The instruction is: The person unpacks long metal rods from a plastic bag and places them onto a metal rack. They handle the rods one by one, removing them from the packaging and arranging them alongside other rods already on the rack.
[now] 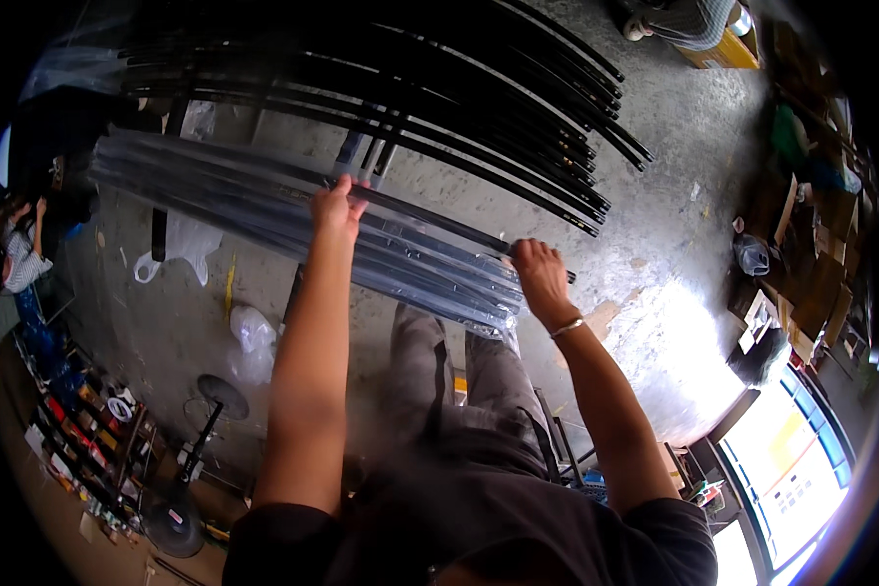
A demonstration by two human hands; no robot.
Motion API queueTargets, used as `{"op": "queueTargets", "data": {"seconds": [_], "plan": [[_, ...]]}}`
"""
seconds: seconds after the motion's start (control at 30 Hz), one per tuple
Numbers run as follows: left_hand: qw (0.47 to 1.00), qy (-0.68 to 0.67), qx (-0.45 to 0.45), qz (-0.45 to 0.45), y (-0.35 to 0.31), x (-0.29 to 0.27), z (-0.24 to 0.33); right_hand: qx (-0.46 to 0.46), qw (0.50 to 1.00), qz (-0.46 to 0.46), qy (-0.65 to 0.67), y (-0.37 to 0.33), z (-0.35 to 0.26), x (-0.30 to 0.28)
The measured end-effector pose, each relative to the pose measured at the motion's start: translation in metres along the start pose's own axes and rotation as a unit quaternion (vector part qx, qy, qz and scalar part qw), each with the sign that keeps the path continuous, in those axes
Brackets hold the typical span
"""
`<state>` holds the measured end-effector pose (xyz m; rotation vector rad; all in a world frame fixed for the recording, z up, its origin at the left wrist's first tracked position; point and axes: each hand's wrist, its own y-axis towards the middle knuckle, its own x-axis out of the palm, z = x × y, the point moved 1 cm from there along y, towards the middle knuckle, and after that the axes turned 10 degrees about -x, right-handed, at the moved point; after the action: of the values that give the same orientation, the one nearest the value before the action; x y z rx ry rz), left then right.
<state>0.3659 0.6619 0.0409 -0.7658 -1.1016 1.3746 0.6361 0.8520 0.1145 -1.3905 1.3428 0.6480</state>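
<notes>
Both my hands are closed on one long thin black rod [439, 222], which slants down to the right. My left hand [337, 207] pinches it near the middle of the view, and my right hand [544, 276] wraps it close to its right end, which sticks out past the fingers. Right beside the rod, nearer to me, lie several dark rods in clear plastic sleeves [410, 256], their right ends in front of my legs. Beyond them many bare black rods [518, 146] lie side by side across dark supports. The rods' far left ends are dim and blurred.
White plastic bags [254, 337] lie on the concrete floor [674, 205] at left. A pedestal-like black stand [223, 396] and cluttered shelves [107, 430] are lower left. Cardboard [820, 283] piles up at right. Another person [24, 244] is far left; someone else [689, 21] is top right beside a box.
</notes>
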Motion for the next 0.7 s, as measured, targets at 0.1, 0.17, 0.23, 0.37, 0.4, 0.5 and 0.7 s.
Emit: {"op": "queueTargets", "data": {"seconds": [0.1,0.17,0.23,0.37,0.4,0.5,0.7], "plan": [[0.996,-0.038,0.023,-0.084,-0.028,0.026,-0.017,0.018,1.000,0.001,0.006,0.042,-0.037,-0.009],[0.995,-0.061,0.034,-0.066,-0.028,0.025,-0.013,-0.011,0.999,-0.019,0.041,0.055,-0.055,-0.025],[0.994,-0.079,0.039,-0.058,-0.037,0.018,0.004,-0.047,0.993,0.036,0.105,0.057,-0.065,-0.051],[0.993,-0.038,0.062,-0.097,-0.034,-0.001,0.002,0.033,0.996,0.034,0.073,-0.014,-0.036,-0.072],[0.991,-0.026,0.065,-0.115,-0.028,0.000,-0.001,0.052,0.997,0.011,0.052,-0.026,-0.034,-0.079],[0.985,-0.124,0.071,-0.096,-0.054,0.026,-0.006,0.086,0.996,-0.034,0.012,-0.049,-0.021,-0.077],[0.981,-0.095,0.130,-0.104,-0.106,0.032,0.012,0.083,0.995,0.028,0.049,-0.049,-0.012,-0.073]]}}
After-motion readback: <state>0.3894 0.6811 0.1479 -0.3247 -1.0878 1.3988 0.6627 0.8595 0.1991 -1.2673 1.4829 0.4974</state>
